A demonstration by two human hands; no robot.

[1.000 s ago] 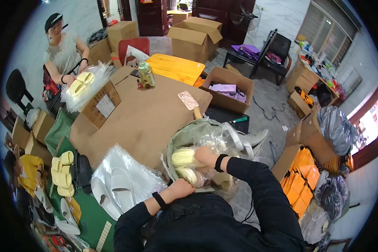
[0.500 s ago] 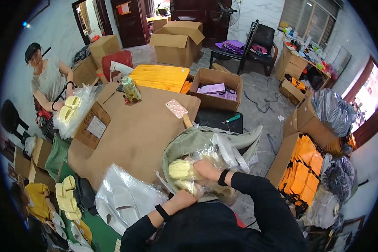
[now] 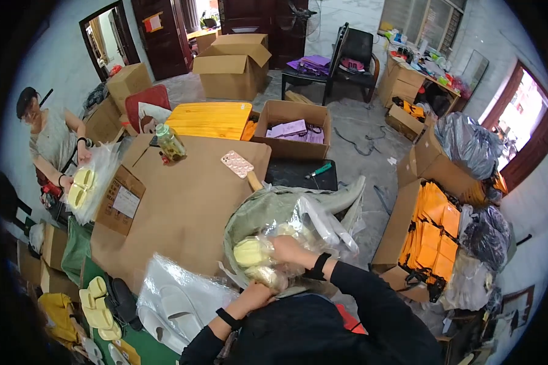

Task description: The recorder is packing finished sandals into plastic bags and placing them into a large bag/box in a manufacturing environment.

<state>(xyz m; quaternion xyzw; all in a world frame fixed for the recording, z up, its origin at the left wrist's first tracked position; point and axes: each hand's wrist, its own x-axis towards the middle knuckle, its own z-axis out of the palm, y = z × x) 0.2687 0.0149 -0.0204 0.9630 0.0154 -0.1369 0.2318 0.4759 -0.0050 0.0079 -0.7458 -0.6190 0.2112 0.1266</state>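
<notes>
The person was mid-bagging: right hand (image 3: 289,248) pressed down on bagged pale-yellow slippers (image 3: 251,251) at the mouth of the grey-green sack (image 3: 268,210), left hand (image 3: 257,293) gripping the clear bag (image 3: 268,277) underneath; next move probably needed pushing the pack deeper.

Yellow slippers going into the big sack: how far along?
Done: bagged pairs already fill the grey-green sack. In hand: right hand and left hand press a bagged pale yellow slipper pair into its mouth. Left: loose yellow slippers and white slippers in plastic by the table.
</notes>
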